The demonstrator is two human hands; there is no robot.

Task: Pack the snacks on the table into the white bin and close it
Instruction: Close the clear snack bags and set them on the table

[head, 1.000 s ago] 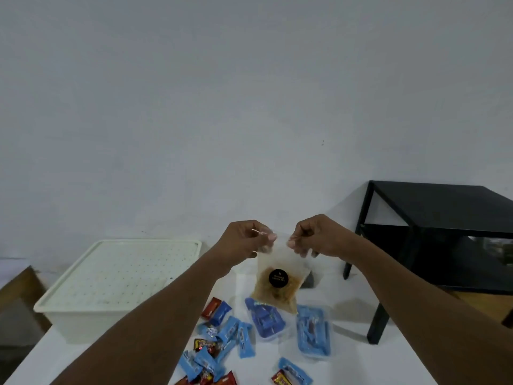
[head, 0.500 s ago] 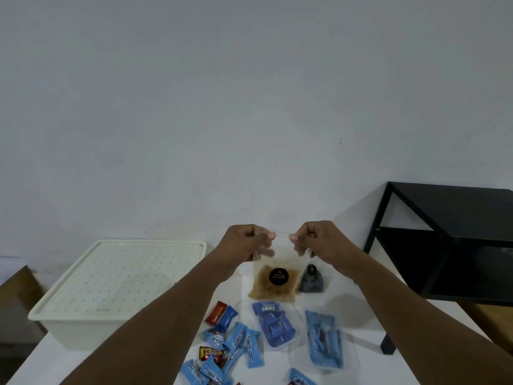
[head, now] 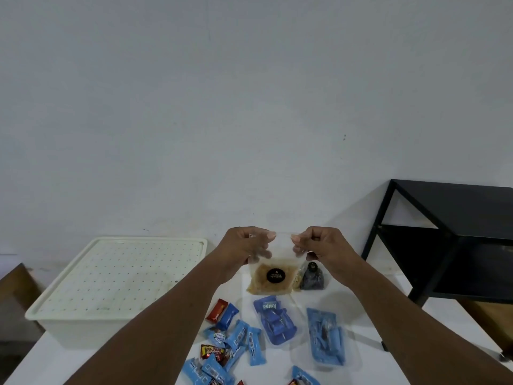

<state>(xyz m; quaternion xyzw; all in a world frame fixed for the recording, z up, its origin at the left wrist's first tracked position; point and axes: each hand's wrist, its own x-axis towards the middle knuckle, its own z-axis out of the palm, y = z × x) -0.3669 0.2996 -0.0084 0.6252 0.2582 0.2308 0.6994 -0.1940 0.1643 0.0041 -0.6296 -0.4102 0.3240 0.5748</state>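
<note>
Between fingers (head: pixel 269 234), top of snack pouch (head: pixel 273 284)

The round black label (head: pixel 275 275) on the clear pouch (head: pixel 258 283) reads "Kentang" on its first line; the second line is too small to read. A blue pack (head: pixel 273 319) shows "Kalpa" upside down. A red-and-yellow wrapper (head: pixel 212 352) shows "beng-beng", also upside down.

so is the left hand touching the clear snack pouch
Touching. The head view shows the left hand pinching the clear snack pouch at its top corner.
</note>
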